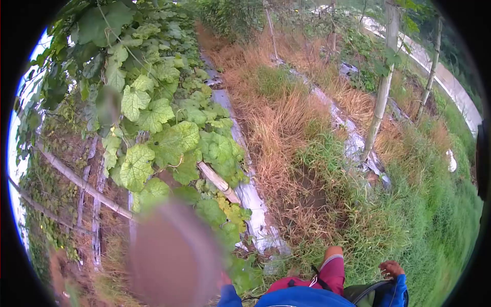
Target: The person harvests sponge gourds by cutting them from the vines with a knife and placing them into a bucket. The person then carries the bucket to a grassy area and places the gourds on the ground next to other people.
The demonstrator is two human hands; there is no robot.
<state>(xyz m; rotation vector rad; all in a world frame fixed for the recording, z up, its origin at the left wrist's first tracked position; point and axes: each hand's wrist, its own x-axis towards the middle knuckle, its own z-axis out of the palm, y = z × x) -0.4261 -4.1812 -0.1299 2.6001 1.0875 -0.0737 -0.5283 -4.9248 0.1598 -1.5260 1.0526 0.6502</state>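
Note:
My right hand [392,268] is at the lower right, beyond the blue sleeve. Its fingers are loosely curled, with nothing visible in them, and it is above a dark green bag [367,292] at my side. Of my left hand [223,281], only a blurred sliver shows beside the other blue sleeve [229,297]; its fingers are hidden. A large, blurred brown shape [174,256] close to the camera covers that area, and I cannot make out what it is. Leafy green vines [158,138] grow just beyond it.
Bamboo poles [84,184] cross below the vines at left. A pale plastic strip [255,210] runs along the row. Dry brown grass [281,133] lies between rows, with green grass [424,225] at right. An upright post [381,97] stands at right, before a pale path [440,71].

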